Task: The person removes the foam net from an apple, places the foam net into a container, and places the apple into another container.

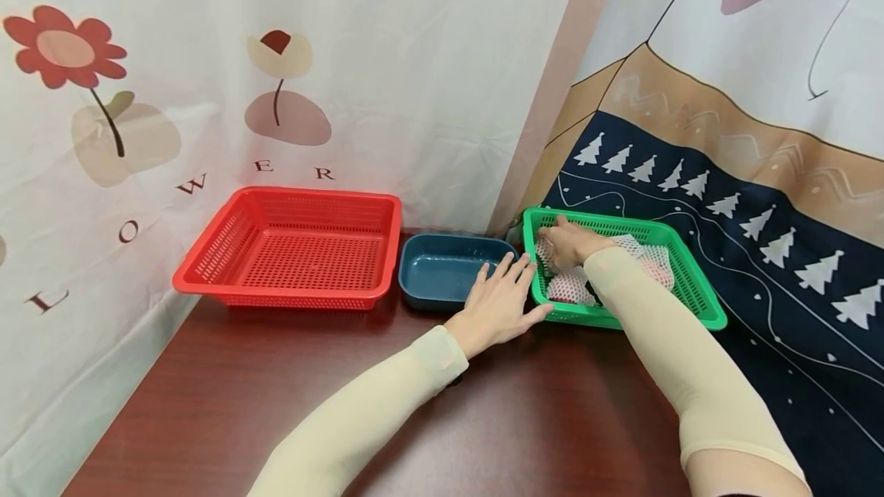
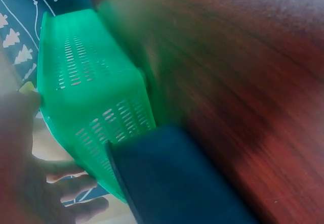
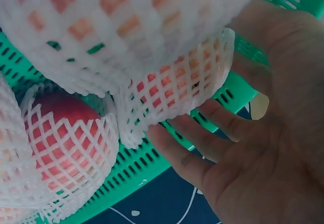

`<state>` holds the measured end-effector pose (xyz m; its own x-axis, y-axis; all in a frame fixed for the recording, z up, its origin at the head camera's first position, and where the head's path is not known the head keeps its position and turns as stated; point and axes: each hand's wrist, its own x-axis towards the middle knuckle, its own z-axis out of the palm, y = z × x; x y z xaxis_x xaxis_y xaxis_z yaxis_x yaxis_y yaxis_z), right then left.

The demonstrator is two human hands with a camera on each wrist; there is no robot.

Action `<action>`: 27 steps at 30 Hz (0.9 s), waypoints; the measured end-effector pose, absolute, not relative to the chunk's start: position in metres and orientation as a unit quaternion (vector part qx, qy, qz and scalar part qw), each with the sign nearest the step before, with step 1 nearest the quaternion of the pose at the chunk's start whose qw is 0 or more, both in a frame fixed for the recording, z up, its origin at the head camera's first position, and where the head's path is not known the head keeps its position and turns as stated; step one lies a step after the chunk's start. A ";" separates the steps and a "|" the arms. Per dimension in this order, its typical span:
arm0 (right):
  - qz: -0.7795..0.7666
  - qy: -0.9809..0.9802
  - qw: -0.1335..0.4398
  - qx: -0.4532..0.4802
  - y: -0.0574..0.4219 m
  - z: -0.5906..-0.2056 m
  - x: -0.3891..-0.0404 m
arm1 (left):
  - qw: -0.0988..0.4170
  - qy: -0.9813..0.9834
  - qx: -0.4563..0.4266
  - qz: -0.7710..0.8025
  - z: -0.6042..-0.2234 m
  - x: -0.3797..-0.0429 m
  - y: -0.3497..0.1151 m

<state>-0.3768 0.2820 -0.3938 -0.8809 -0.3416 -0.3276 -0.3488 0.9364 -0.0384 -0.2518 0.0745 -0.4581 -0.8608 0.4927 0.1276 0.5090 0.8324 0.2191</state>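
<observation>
In the head view my right hand [image 1: 570, 242] reaches into the green basket [image 1: 697, 294] at its left end. The right wrist view shows its fingers curled against a round red-yellow fruit in a white foam net [image 3: 172, 85]; the fruit's exact kind is hard to tell. Another netted red fruit [image 3: 66, 138] lies beside it, and a large netted fruit fills the top of that view. My left hand [image 1: 499, 304], fingers spread, is over the right side of the blue tray [image 1: 442, 305], its fingertips by the green basket's left rim.
A red basket [image 1: 311, 259] with nothing in it stands left of the blue tray. All three containers stand on a dark reddish-brown wooden table [image 1: 539, 420]. Printed curtains [image 1: 414, 60] hang behind them, and a navy cloth [image 1: 780, 313] lies on the right.
</observation>
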 end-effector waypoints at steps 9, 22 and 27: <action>0.041 0.968 0.170 -0.181 0.277 -0.394 -0.381 | 0.040 -0.958 -0.270 -0.093 -0.458 -0.253 0.078; 0.065 0.970 0.180 -0.152 0.271 -0.404 -0.390 | 0.050 -0.957 -0.278 -0.066 -0.460 -0.252 0.077; 0.068 0.969 0.177 -0.158 0.284 -0.421 -0.408 | 0.050 -0.957 -0.279 -0.065 -0.458 -0.252 0.077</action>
<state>-0.4080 0.2839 -0.4205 -0.8871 -0.2825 -0.3650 -0.3305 0.9408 0.0750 -0.2523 0.0771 -0.4579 -0.8390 0.5277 0.1329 0.5409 0.8355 0.0966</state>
